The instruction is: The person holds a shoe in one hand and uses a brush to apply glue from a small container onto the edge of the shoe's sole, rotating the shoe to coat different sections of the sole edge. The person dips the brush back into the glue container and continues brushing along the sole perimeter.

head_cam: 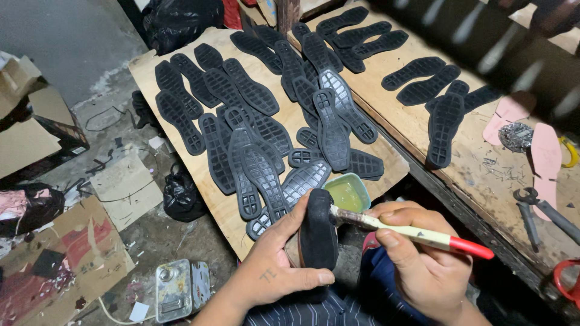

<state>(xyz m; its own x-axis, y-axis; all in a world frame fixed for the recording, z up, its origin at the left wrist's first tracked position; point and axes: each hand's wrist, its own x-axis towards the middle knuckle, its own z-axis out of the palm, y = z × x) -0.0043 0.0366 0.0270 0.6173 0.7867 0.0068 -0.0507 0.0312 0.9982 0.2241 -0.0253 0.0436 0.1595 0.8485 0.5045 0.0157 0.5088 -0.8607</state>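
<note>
left hand (275, 265) clamped on black sole (318, 232), long axis pointing away, over lap | right hand (417, 259) closed on brush (417, 232), bristles touching sole's upper right edge | glue cup (347, 192) just beyond, on table (223, 211)

A black rubber shoe sole (318, 232) stands on edge low in the view, its smooth, matt inner face turned up, long axis running away from the viewer, rounded end toward the board above it; its lower end is hidden. Across its upper end lies the dark bristle head of a brush (417, 233), touching the sole's surface. The brush has a pale cream handle ending in a red tip, lying nearly level and slanting down to the right. Just beyond the sole's far end sits a small teal tub (348, 192), open, holding yellowish-green glue, resting on the board's near edge
</note>
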